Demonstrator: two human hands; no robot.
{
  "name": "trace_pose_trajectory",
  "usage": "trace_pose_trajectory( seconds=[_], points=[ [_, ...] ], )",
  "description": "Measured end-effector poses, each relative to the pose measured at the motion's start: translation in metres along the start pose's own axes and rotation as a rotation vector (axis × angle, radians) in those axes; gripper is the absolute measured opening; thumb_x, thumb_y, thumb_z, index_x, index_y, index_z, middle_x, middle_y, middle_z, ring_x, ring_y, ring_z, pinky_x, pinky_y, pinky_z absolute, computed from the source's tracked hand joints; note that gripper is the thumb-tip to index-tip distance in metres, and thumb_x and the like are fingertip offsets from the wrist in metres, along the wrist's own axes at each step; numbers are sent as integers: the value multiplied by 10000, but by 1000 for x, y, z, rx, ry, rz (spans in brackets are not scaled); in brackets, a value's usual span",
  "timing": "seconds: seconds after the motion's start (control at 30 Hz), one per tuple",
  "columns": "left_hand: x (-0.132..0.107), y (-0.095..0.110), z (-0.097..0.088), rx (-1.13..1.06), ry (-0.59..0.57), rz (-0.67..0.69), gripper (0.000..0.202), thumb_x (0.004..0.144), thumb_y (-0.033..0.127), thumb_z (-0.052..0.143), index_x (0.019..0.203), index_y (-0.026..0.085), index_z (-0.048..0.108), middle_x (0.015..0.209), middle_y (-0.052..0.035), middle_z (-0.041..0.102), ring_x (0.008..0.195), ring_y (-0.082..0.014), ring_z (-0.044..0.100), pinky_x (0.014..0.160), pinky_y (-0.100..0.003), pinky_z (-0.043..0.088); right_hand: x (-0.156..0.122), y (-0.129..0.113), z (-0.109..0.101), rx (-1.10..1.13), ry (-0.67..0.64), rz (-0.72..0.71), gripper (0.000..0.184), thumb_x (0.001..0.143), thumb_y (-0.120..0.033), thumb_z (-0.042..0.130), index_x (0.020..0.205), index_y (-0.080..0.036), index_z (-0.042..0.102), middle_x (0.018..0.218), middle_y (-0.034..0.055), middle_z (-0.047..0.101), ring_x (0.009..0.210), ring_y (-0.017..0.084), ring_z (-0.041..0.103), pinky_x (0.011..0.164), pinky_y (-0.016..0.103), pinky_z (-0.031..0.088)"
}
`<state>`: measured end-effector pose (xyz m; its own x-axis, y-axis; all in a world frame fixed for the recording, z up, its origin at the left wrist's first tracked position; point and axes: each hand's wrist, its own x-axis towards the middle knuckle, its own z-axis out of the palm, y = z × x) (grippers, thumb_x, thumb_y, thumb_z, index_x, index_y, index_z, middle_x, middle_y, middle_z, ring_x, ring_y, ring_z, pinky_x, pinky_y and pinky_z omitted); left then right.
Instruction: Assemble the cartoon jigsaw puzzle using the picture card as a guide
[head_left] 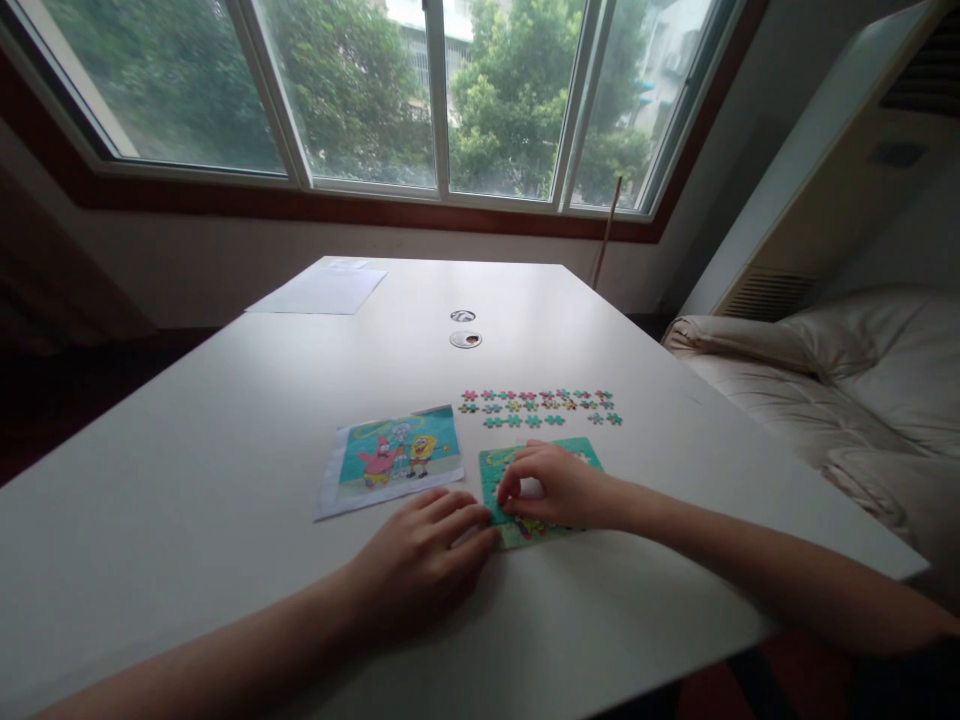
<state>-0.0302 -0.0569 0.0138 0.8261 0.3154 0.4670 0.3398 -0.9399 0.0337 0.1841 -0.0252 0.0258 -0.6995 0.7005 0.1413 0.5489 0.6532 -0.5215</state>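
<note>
A jigsaw puzzle (587, 452) in a green frame lies partly filled near the front of the table, with gaps in its middle. My right hand (555, 484) is over it, thumb and forefinger closed in a pinch at its left part. Whatever is between those fingertips, if anything, is too small to make out. Flat on the table, my left hand (435, 548) has its fingers stretched out, fingertips at the puzzle's lower left edge. Loose puzzle pieces (531, 405) are laid out in rows beyond the puzzle. Left of it lies a printed cartoon picture sheet (397, 455).
The white table (225, 450) reaches toward a window (435, 190). Two small round items (465, 340) lie farther back, and white paper (322, 291) is at the far left. A beige padded seat (750, 365) stands to the right, with a thin stick (606, 235) behind the table.
</note>
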Motion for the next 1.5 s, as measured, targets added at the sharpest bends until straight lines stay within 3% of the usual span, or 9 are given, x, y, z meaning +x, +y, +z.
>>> trace_pose_trajectory(
  seconds=[0.2, 0.33, 0.43, 0.57, 0.67, 0.8, 1.2, 1.37, 1.5],
  points=[
    [-1, 1, 0, -26, -34, -13, 207, 868, 114, 403, 975, 159, 574, 886, -82, 639, 847, -212, 585, 728, -355, 486, -1, -2, -2, -54, 27, 34, 105, 710, -229, 691, 804, -187, 669, 694, 5, 640, 702, 140, 544, 683, 241, 405],
    [0, 1, -1, -33, -22, -10, 194, 881, 121, 400, 969, 160, 569, 906, -79, 641, 859, -200, 586, 753, -346, 489, -6, 8, -23, -56, 80, 82, 112, 787, -276, 611, 823, -181, 657, 714, 2, 636, 658, 111, 546, 661, 225, 399],
    [0, 1, -1, -71, -55, -1, 203, 888, 136, 396, 1000, 169, 563, 939, -79, 641, 884, -192, 584, 780, -335, 490, -14, 34, -48, -102, 108, 179, 153, 818, -292, 554, 829, -181, 659, 712, 0, 640, 620, 101, 533, 610, 211, 390],
    [-1, 0, -2, -118, -141, -5, 283, 867, 179, 432, 1138, 175, 514, 1119, -93, 604, 999, -222, 556, 852, -378, 473, -34, 81, -77, -243, 209, 357, 212, 815, -329, 521, 843, -181, 671, 697, 9, 647, 586, 110, 523, 573, 215, 382],
    [-1, 0, -2, -132, -177, -22, 349, 847, 222, 462, 1191, 171, 486, 1166, -96, 588, 1028, -236, 547, 880, -394, 459, -52, 110, -90, -365, 229, 467, 242, 806, -350, 508, 851, -185, 679, 694, 16, 656, 584, 123, 537, 565, 224, 377],
    [1, 0, -3, -111, -145, -26, 345, 851, 243, 464, 1186, 174, 503, 1140, -92, 609, 1017, -232, 558, 884, -380, 455, -70, 128, -102, -454, 233, 561, 263, 797, -369, 498, 844, -190, 684, 727, 28, 676, 611, 140, 575, 578, 232, 394],
    [-1, 2, 0, -82, -131, -30, 309, 851, 163, 424, 1146, 165, 519, 1154, -86, 609, 1029, -228, 557, 871, -392, 470, -75, 142, -101, -531, 116, 608, 298, 809, -335, 482, 881, -172, 720, 901, 87, 688, 802, 209, 629, 746, 290, 450],
    [-5, 1, 4, 12, -55, -139, 322, 856, 232, 455, 1160, 145, 511, 1151, -117, 602, 1035, -276, 541, 846, -445, 467, -72, 135, -97, -550, 77, 609, 309, 823, -319, 464, 895, -156, 717, 934, 97, 707, 849, 226, 640, 787, 304, 449],
    [-8, 0, 6, 46, -58, -222, 359, 847, 278, 464, 1176, 141, 509, 1178, -123, 584, 1070, -295, 512, 869, -467, 444, -71, 132, -96, -553, 73, 641, 306, 831, -314, 459, 904, -164, 715, 931, 88, 716, 851, 224, 648, 782, 298, 450]
  ],
)
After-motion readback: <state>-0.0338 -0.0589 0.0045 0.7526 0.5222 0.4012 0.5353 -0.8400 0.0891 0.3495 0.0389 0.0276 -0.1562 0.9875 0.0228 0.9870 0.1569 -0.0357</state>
